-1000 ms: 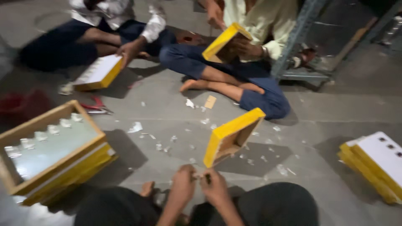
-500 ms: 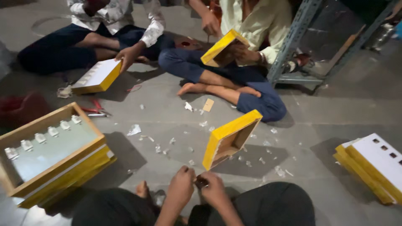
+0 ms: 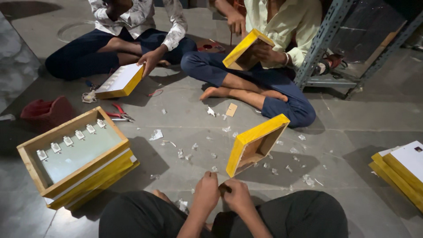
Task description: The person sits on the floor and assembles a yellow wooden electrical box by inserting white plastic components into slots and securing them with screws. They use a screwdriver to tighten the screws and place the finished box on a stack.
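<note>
The grey stone-tiled floor (image 3: 361,123) carries everything here. On its left side rests a stack of yellow-edged wooden box frames (image 3: 79,158), the top one lying open side up with a row of small white fittings inside. Just beyond it lie red-handled pliers (image 3: 118,113) and a crumpled red cloth (image 3: 46,110). Farther back, a flat yellow-and-white box (image 3: 119,81) lies on the tiles. Near the middle, a yellow wooden box frame (image 3: 255,143) stands tilted on one corner. Small clear plastic scraps (image 3: 194,150) are scattered around it, with a small tan cardboard piece (image 3: 231,109) behind. At the right edge sits another stack of yellow-and-white boxes (image 3: 403,169). A blue-grey metal rack (image 3: 328,81) stands at the back right.
</note>
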